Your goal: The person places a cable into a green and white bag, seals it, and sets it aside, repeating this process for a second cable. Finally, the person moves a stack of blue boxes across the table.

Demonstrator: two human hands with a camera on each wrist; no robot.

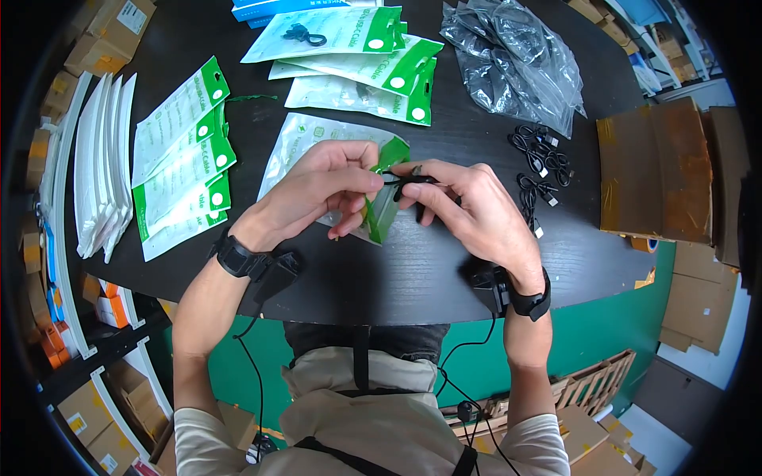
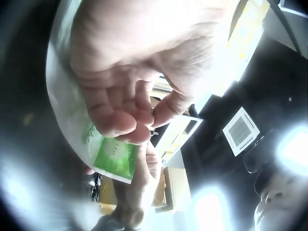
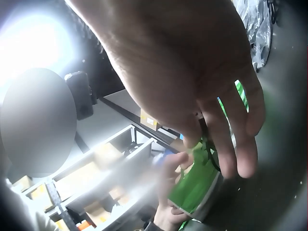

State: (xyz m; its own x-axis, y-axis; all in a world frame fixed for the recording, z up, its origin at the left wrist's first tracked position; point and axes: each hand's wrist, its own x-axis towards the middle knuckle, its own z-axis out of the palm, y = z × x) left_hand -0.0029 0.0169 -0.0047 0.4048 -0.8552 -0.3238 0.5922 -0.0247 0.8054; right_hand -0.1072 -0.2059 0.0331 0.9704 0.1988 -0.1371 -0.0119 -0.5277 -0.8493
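Between both hands, toward the middle of the dark table [image 1: 575, 266], a small bunched black cable [image 1: 414, 184] — just at the green top of a white-bodied plastic bag [image 1: 386, 210]. Pinched there by the right hand [image 1: 484, 206], thumb and index finger closed on the cable, other fingers fairly straight in the right wrist view. At the bag's left side, the left hand [image 1: 321, 182], with curled fingers gripping the green edge; thumb and index fingertip pressed together close to the cable — perhaps on a strand of it too, too small to tell for sure. Beneath the left forearm side, the white body of the same bag, stretching left and far across the table.

Farther out, beyond the hands, a fanned stack of green-and-white packets [image 1: 349, 32], with a dark coil showing on the topmost, and behind it a blue box [image 1: 278, 11]. To the far right, a heap of clear plastic bags [image 1: 516, 67]. Nearer on the right, several loose black cables [image 1: 536, 159] with pale plugs, well apart from the hands. At the right edge, a cardboard box [image 1: 655, 170].

On the left, an overlapping row of green-topped packets [image 1: 182, 143]; just beside it, farther left, a stack of white sleeves [image 1: 103, 163].
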